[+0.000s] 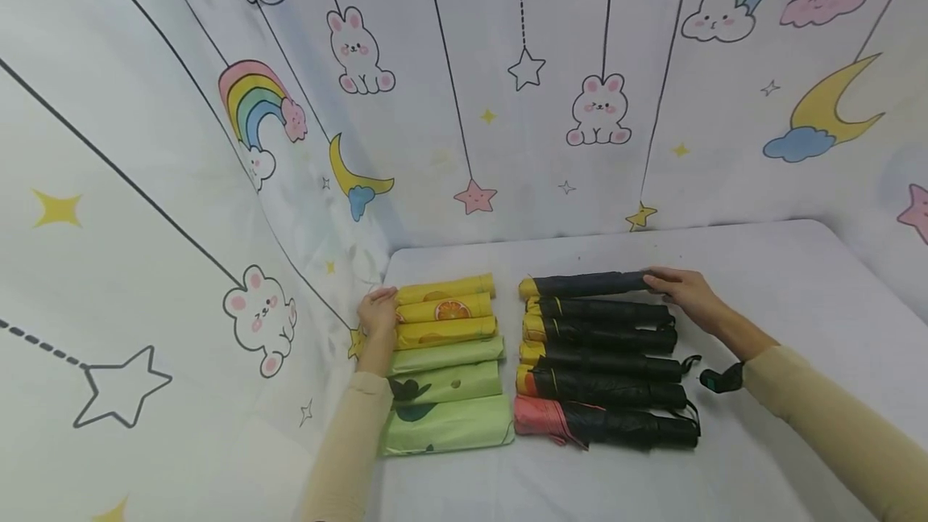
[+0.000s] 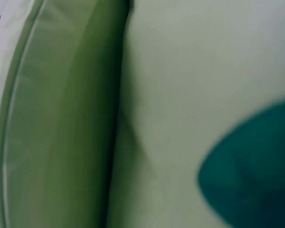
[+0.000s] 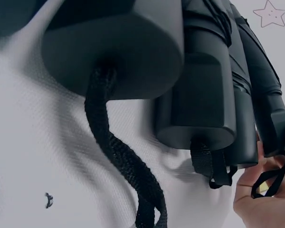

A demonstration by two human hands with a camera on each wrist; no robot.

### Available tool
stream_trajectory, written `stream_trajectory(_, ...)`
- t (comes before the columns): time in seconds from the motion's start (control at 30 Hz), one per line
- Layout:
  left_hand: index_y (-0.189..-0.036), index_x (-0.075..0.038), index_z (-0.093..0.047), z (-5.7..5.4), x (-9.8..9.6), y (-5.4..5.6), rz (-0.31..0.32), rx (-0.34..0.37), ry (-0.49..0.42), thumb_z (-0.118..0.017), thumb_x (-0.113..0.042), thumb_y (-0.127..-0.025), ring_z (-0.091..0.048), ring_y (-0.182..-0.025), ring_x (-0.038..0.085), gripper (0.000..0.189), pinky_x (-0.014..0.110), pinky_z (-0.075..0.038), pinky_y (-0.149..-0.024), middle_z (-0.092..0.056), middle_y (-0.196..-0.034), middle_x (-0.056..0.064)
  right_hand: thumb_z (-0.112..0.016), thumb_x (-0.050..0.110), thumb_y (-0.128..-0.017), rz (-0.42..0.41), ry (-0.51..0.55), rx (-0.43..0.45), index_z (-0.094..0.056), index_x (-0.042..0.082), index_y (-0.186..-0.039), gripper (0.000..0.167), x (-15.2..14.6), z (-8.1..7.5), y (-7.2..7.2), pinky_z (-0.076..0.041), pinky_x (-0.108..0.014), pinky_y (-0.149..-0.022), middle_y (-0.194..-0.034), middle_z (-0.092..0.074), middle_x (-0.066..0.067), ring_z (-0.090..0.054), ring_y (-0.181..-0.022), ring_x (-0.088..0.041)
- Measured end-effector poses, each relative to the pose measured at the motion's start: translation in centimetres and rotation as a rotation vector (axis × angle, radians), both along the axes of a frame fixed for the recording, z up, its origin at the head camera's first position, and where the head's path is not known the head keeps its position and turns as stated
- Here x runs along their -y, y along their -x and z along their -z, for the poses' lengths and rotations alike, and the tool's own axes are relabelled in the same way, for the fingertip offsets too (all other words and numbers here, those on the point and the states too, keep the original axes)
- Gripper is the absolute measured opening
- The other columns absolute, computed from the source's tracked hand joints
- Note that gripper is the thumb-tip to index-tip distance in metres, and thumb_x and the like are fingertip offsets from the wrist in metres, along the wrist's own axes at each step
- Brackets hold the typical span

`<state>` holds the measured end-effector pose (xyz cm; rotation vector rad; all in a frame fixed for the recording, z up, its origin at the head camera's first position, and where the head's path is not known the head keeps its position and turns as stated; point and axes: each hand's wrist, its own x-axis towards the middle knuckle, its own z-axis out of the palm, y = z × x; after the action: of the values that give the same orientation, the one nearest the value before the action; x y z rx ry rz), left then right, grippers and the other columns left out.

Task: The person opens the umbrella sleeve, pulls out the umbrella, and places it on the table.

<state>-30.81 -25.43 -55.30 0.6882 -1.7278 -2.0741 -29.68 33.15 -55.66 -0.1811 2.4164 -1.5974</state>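
Observation:
Two columns of rolled bundles lie on a white surface. In the head view, my right hand [image 1: 681,290] pinches the black handle end of the farthest folded umbrella [image 1: 587,284], dark with a yellow tip. The right wrist view shows fingers and thumb [image 3: 268,199] on both sides of that handle, with its black strap loop [image 3: 270,178] hanging by the palm. My left hand [image 1: 377,314] touches the left ends of the yellow rolled bundles [image 1: 444,288]; its fingertips are partly hidden. Close green fabric [image 2: 61,118] fills the left wrist view, without the hand.
Several more black folded umbrellas [image 1: 609,337] lie nearer in the right column, a red-tipped one [image 1: 631,425] nearest. Green bundles [image 1: 449,425] continue the left column. White cloth walls [image 1: 464,103] with printed rabbits and stars stand behind and at left.

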Motion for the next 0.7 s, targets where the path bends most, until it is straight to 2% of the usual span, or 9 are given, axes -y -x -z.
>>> stream_trajectory(0.13, -0.125, 0.011, -0.057, 0.06, -0.03, 0.06, 0.001, 0.021, 0.037, -0.055, 0.007, -0.102, -0.065, -0.125, 0.035, 0.023, 0.027, -0.058, -0.093, -0.067, -0.131, 0.028, -0.048, 0.046, -0.111, 0.011, -0.047, -0.011, -0.036, -0.006, -0.157, 0.071, 0.01, 0.17, -0.17, -0.043, -0.055, -0.114, -0.157, -0.041, -0.034, -0.047, -0.139, -0.05)
stream_trajectory(0.2, -0.124, 0.009, -0.059, 0.09, -0.05, 0.1, -0.001, 0.029, 0.053, -0.055, 0.007, -0.102, -0.065, -0.124, 0.034, 0.022, 0.023, -0.058, -0.084, -0.068, -0.13, 0.027, -0.049, 0.047, -0.11, 0.017, -0.068, -0.011, -0.038, -0.006, -0.157, 0.071, -0.02, 0.27, -0.31, -0.043, -0.059, -0.113, -0.154, -0.044, -0.034, -0.05, -0.137, -0.05)
stream_trajectory(0.37, -0.123, 0.01, -0.06, 0.0, -0.08, 0.17, -0.011, 0.03, 0.064, -0.054, 0.006, -0.103, -0.066, -0.123, 0.035, 0.021, 0.017, -0.055, -0.072, -0.068, -0.129, 0.027, -0.048, 0.049, -0.11, 0.021, -0.111, -0.011, -0.04, -0.007, -0.155, 0.073, -0.12, 0.64, -0.81, -0.042, -0.066, -0.111, -0.15, -0.048, -0.035, -0.052, -0.134, -0.052)
stream_trajectory(0.5, -0.124, 0.01, -0.059, -0.13, -0.15, 0.18, -0.012, 0.033, 0.063, -0.055, 0.005, -0.103, -0.066, -0.122, 0.034, 0.021, 0.017, -0.054, -0.069, -0.068, -0.129, 0.027, -0.048, 0.055, -0.108, 0.035, -0.16, -0.015, -0.042, -0.007, -0.154, 0.077, -0.12, 0.8, -0.95, -0.043, -0.066, -0.111, -0.15, -0.048, -0.036, -0.052, -0.134, -0.052)
stream_trajectory(0.6, -0.125, 0.01, -0.058, -0.11, -0.07, 0.22, 0.001, 0.039, 0.066, -0.056, 0.006, -0.103, -0.066, -0.123, 0.033, 0.023, 0.021, -0.057, -0.078, -0.068, -0.13, 0.027, -0.049, 0.058, -0.107, 0.054, -0.204, -0.022, -0.044, -0.008, -0.152, 0.08, -0.04, 0.82, -0.93, -0.041, -0.067, -0.111, -0.15, -0.048, -0.036, -0.048, -0.136, -0.053)
stream_trajectory(0.7, -0.127, 0.009, -0.059, -0.16, 0.12, 0.1, 0.02, 0.05, 0.069, -0.055, 0.006, -0.102, -0.069, -0.113, 0.029, 0.025, 0.021, -0.057, -0.069, -0.068, -0.131, 0.025, -0.05, 0.059, -0.106, 0.074, -0.239, -0.032, -0.047, -0.008, -0.15, 0.081, 0.05, 0.85, -0.93, -0.039, -0.067, -0.113, -0.15, -0.047, -0.036, -0.044, -0.139, -0.054)
